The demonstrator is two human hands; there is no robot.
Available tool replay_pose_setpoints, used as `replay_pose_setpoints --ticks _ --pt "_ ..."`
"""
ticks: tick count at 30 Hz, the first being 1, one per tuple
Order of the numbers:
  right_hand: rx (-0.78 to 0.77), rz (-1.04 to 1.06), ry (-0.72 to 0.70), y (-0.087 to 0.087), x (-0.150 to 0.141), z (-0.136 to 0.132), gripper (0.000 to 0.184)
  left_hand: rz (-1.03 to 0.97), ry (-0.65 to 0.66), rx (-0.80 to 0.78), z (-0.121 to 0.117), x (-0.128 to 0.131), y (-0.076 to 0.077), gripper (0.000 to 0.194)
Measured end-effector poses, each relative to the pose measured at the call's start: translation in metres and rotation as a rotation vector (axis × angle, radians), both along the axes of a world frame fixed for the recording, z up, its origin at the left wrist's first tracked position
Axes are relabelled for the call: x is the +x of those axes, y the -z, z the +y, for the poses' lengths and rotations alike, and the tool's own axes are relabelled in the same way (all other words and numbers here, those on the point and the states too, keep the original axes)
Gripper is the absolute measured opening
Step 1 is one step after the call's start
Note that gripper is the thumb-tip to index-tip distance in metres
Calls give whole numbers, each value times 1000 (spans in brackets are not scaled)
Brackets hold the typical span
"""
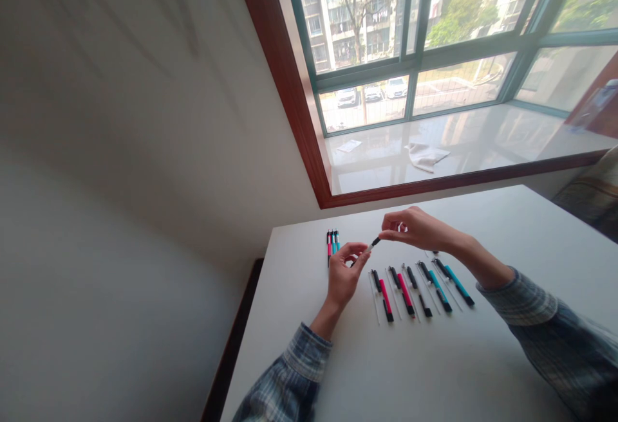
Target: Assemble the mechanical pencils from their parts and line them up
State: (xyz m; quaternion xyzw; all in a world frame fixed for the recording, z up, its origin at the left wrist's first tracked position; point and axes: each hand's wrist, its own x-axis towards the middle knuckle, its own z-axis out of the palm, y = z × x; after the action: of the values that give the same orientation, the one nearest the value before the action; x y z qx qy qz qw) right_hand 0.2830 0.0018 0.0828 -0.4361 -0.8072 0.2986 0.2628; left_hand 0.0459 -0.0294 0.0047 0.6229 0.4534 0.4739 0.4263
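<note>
a person sits at a white table [434,370] beneath a bay window, both bare hands lifted just above its surface and meeting in the air. between them is a slim pen part [369,246], pale along its length with a black end, too small to make out in detail. its long axis slants from the left hand [344,277], lower and closer to the person, up to the right hand [416,229], higher and farther off. the pale end sits at the left hand and the black end at the right, so the part spans the gap with neither hand clearly nearer.

the left thumb and fingertips [356,256] are pressed together around the pale end, with the other fingers curled in. the right thumb and forefinger [386,234] close on the black end and seem to pinch it, while the remaining fingers curl loosely behind, though the exact contact is hard to see from here.

just below the hands, pen pieces [415,292] lie in neat parallel lines, slanting from upper left to lower right: pink, teal and black barrels, each with a thin clear stick beside it. three assembled pens [332,246] with pink and teal barrels sit close together beyond the left hand. plaid sleeves [531,300] cover both forearms, and a white cloth [427,156] lies on the window sill [483,132].
</note>
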Motion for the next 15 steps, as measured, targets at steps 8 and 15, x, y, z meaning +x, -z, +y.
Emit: replay_pose_setpoints --ticks 8,15 --pt "7 87 -57 -1 4 2 35 -1 -2 -11 0 0 2 23" --pt "24 -71 -17 2 2 2 44 8 -9 -20 0 0 1 21"
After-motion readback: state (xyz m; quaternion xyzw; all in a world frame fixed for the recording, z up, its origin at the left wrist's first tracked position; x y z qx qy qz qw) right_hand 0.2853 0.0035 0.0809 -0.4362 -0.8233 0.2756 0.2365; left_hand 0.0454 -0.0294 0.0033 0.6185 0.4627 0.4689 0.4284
